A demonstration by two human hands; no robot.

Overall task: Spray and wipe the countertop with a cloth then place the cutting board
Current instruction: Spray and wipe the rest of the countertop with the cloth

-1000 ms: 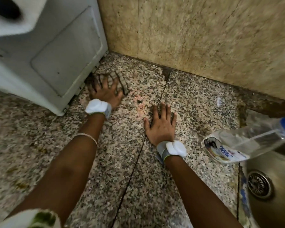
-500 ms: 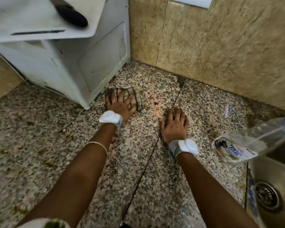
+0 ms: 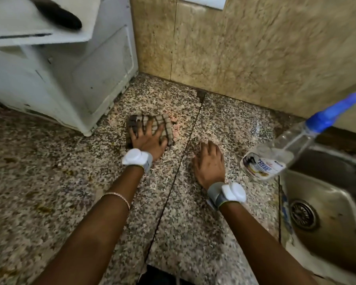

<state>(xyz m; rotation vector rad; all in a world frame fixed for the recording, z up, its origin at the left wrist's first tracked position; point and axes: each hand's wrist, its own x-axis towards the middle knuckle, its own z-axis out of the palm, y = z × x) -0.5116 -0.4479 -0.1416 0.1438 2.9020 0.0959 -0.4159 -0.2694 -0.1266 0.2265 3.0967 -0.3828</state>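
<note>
A brown checked cloth [image 3: 164, 128] lies flat on the speckled granite countertop [image 3: 49, 177], near the corner of a white appliance. My left hand [image 3: 148, 138] presses on the cloth with its fingers spread. To its right, my right hand [image 3: 209, 161] rests on the bare counter, fingers bent a little and holding nothing. A clear spray bottle [image 3: 275, 157] with a blue top stands at the edge of the sink, right of my right hand. A white cutting board [image 3: 14, 23] lies on top of the appliance at the upper left, with a dark knife handle [image 3: 60, 15] on it.
The white appliance [image 3: 70, 75] fills the back left of the counter. Beige stone wall tiles [image 3: 255, 58] close off the back. A steel sink [image 3: 327, 212] with a drain sits at the right. A dark seam runs down the counter between my hands.
My left hand has slid the cloth away from the appliance's base, toward me and to the right. My right hand's fingers went from flat and spread to slightly bent. The view shifted back.
</note>
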